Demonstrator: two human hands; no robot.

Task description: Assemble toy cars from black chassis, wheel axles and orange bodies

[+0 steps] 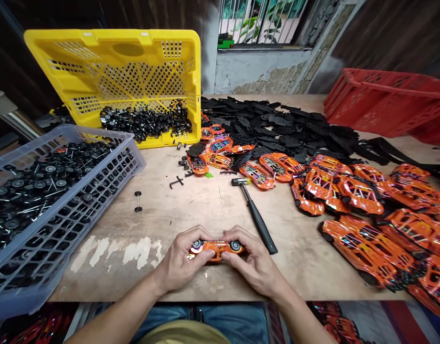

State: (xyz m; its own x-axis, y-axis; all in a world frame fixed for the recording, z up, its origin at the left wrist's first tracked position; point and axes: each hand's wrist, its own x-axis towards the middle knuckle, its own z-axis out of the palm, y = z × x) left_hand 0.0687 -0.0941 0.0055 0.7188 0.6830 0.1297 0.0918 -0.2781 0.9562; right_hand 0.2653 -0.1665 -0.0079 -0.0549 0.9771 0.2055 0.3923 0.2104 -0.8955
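Between my two hands is an orange toy car, tipped on its side with two wheels facing up, close to the table's front edge. My left hand is closed round its left end, thumb pressed on the side of the body. Round the right end my right hand is closed in the same way, the thumbs almost meeting. The car's underside is mostly hidden by the fingers. Just beyond my right hand lies a hammer with a black handle. A loose wheel axle rests farther left.
A clear plastic basket of wheel axles stands left. Behind it, a yellow crate on its side holds small wheel parts. Black plastic pieces cover the back. Orange cars pile up at right, before a red crate.
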